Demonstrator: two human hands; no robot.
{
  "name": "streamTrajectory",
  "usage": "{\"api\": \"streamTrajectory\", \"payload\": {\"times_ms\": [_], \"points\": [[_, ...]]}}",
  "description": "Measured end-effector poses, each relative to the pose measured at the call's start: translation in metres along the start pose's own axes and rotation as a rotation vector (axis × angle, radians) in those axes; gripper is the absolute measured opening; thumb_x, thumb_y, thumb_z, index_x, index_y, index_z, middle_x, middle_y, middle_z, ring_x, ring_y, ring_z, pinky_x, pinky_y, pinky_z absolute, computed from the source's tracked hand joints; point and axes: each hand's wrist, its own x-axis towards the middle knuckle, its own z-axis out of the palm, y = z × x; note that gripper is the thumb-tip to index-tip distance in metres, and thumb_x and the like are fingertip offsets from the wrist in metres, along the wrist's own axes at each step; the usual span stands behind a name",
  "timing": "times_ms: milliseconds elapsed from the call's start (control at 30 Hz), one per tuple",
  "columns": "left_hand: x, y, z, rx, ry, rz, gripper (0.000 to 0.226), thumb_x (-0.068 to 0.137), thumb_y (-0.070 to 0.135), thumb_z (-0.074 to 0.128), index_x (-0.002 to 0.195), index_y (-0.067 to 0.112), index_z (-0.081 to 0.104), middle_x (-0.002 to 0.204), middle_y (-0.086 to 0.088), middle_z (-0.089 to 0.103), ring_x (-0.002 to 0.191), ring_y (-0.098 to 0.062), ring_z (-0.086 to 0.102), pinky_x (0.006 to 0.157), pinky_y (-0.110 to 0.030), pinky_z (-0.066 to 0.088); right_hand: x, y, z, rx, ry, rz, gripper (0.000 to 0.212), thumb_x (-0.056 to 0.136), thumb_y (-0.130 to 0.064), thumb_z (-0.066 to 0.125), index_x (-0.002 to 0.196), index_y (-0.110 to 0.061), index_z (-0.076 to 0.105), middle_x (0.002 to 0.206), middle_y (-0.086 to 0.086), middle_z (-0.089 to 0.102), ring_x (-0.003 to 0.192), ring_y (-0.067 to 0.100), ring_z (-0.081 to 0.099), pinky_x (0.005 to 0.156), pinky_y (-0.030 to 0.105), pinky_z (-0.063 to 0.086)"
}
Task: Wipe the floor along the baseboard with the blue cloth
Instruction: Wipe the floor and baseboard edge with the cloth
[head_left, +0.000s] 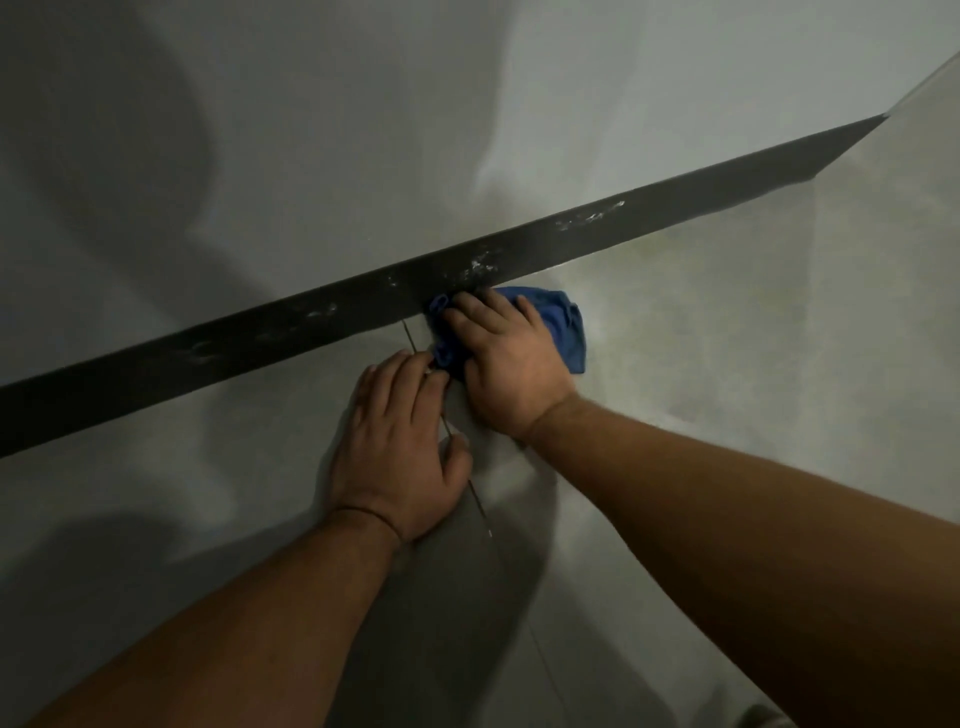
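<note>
A crumpled blue cloth (563, 325) lies on the pale tiled floor (727, 338), right against the dark baseboard (291, 332). My right hand (511, 364) presses flat on top of the cloth, fingers spread and pointing toward the baseboard, covering most of it. My left hand (402, 457) rests palm down on the floor just left of it, with its fingertips touching the cloth's near-left edge. A thin dark band circles my left wrist.
The baseboard runs diagonally from lower left to upper right and carries white scuff marks (478, 267). Above it is a plain grey wall (311, 130). A tile joint (480, 504) runs under my left hand. A wall corner (883, 117) sits at upper right.
</note>
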Motion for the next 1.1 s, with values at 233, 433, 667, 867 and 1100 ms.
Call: {"api": "streamTrajectory", "payload": {"times_ms": [233, 433, 667, 867, 1100], "points": [[-0.001, -0.001, 0.001, -0.023, 0.033, 0.014, 0.068, 0.084, 0.040, 0.049, 0.145, 0.008, 0.050, 0.155, -0.016, 0.045, 0.150, -0.033, 0.035, 0.125, -0.054, 0.025, -0.010, 0.041, -0.022, -0.139, 0.129, 0.161, 0.056, 0.089, -0.030, 0.047, 0.141, -0.014, 0.057, 0.146, 0.012, 0.051, 0.136, 0.035, 0.042, 0.116, 0.051, 0.030], [-0.001, -0.002, 0.003, -0.021, 0.043, 0.021, 0.068, 0.085, 0.041, 0.046, 0.144, 0.008, 0.050, 0.155, -0.017, 0.045, 0.149, -0.035, 0.036, 0.125, -0.055, 0.027, -0.008, 0.094, -0.046, -0.114, 0.153, 0.588, 0.060, 0.093, -0.037, 0.044, 0.148, -0.016, 0.046, 0.150, 0.012, 0.043, 0.134, 0.036, 0.038, 0.112, 0.051, 0.036], [-0.001, -0.002, 0.003, -0.053, 0.041, 0.014, 0.069, 0.082, 0.041, 0.051, 0.144, 0.010, 0.051, 0.155, -0.014, 0.045, 0.149, -0.033, 0.035, 0.126, -0.053, 0.024, 0.003, 0.088, -0.040, -0.050, 0.132, 0.537, 0.061, 0.091, -0.020, 0.046, 0.150, -0.006, 0.041, 0.158, 0.014, 0.039, 0.144, 0.034, 0.034, 0.124, 0.044, 0.022], [-0.007, -0.010, -0.015, -0.218, -0.007, 0.018, 0.074, 0.083, 0.041, 0.056, 0.149, 0.011, 0.045, 0.158, -0.011, 0.040, 0.151, -0.029, 0.031, 0.128, -0.051, 0.019, -0.002, 0.044, -0.025, -0.026, 0.090, 0.330, 0.061, 0.090, -0.014, 0.049, 0.150, -0.007, 0.043, 0.158, 0.014, 0.039, 0.143, 0.034, 0.033, 0.121, 0.046, 0.023], [-0.070, -0.087, -0.037, -0.142, 0.179, -0.155, 0.065, 0.081, 0.040, 0.052, 0.137, 0.009, 0.056, 0.144, -0.013, 0.054, 0.133, -0.035, 0.049, 0.119, -0.054, 0.034, 0.000, -0.019, -0.006, -0.087, 0.017, 0.144, 0.061, 0.089, -0.013, 0.055, 0.149, -0.007, 0.045, 0.158, 0.014, 0.041, 0.143, 0.036, 0.035, 0.122, 0.045, 0.025]]}}
